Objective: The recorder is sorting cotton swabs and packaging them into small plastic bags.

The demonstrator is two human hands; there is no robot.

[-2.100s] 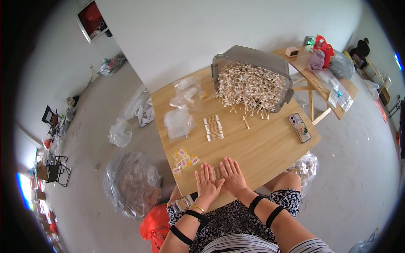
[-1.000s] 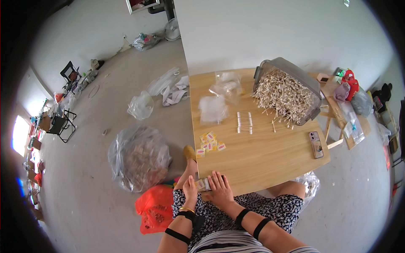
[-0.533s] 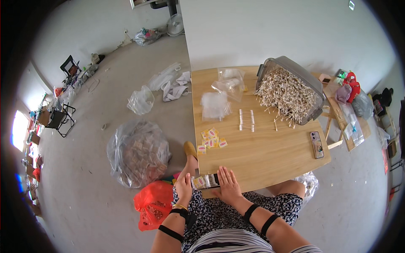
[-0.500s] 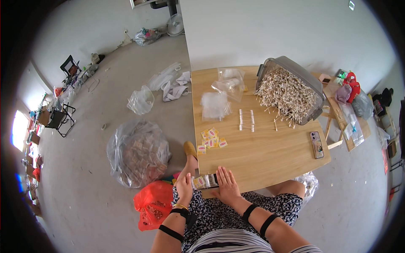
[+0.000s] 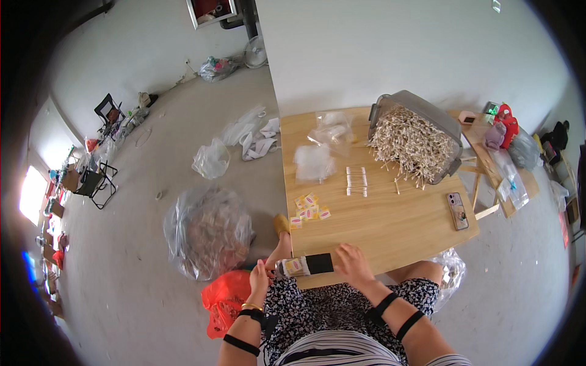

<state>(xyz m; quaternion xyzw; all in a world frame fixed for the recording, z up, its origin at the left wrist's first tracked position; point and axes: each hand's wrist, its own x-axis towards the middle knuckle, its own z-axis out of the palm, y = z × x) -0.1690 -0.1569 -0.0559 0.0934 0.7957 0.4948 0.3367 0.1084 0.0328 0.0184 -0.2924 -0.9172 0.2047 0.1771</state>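
Note:
A small clear packet (image 5: 294, 266) with white cotton swabs and a yellow-and-white card lies at the table's near left edge. A flat black piece (image 5: 320, 263) adjoins its right end. My left hand (image 5: 259, 284) is upright just left of the packet, fingers stretched and thumb apart. Right of the black piece hovers my right hand (image 5: 354, 266), its fingers loosely bent and apart, holding nothing. Farther up the table are several yellow-and-white cards (image 5: 309, 211), a row of cotton swabs (image 5: 356, 182) and a stack of clear plastic bags (image 5: 314, 163).
A grey tub (image 5: 427, 113) tilts toward me, spilling loose swabs. A phone (image 5: 457, 211) rests near the table's right edge. On the floor at left are a large clear sack (image 5: 210, 232) and a red bag (image 5: 226, 299). A wooden stand (image 5: 482, 143) holds bags beyond the table.
My right hand has lifted off the packet's right end and moved right, uncovering the black piece. My left hand has drawn slightly away from the packet's left end. The whole view has shifted a little.

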